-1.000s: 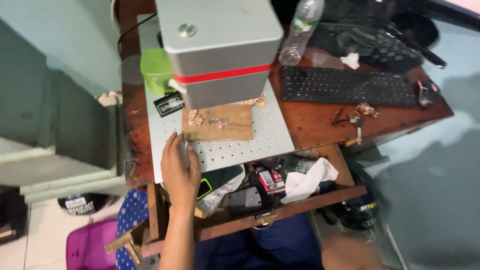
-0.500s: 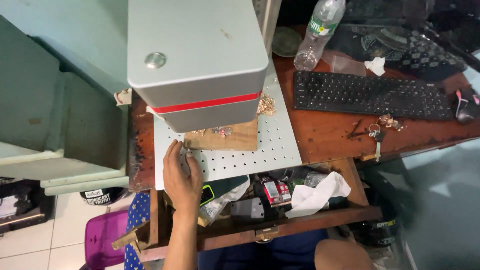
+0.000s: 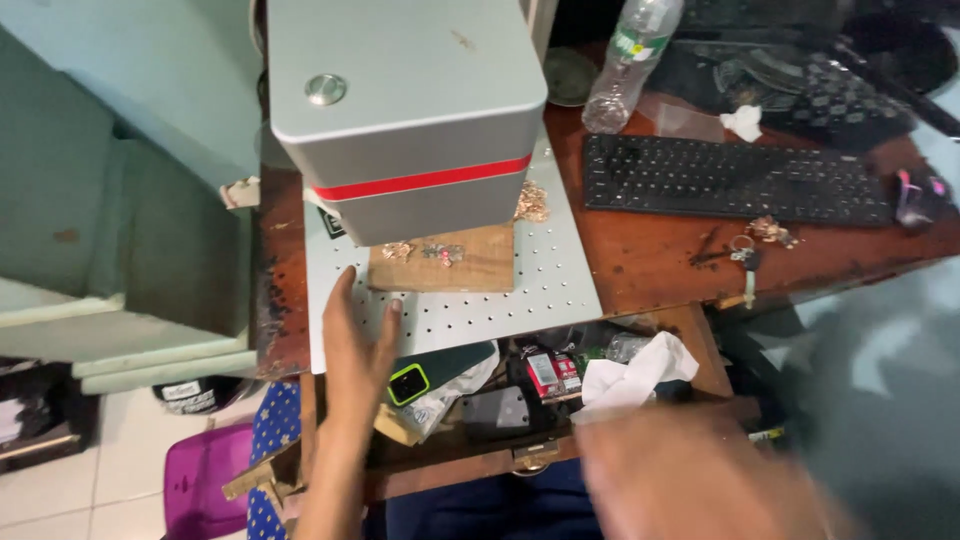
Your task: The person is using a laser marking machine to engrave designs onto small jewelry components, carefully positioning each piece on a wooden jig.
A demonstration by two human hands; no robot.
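On the perforated plate [image 3: 450,310] we now rest our left hand [image 3: 355,340] flat and empty just beside the wooden block [image 3: 445,265], while our blurred right hand [image 3: 700,480], its grip unreadable, has swung into view.

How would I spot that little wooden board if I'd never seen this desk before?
Find the big grey box with a red stripe. Beneath its front edge lies a white perforated plate, and on it the wooden board, by the left hand. It is the only brown rectangle there, with small metallic trinkets on top.
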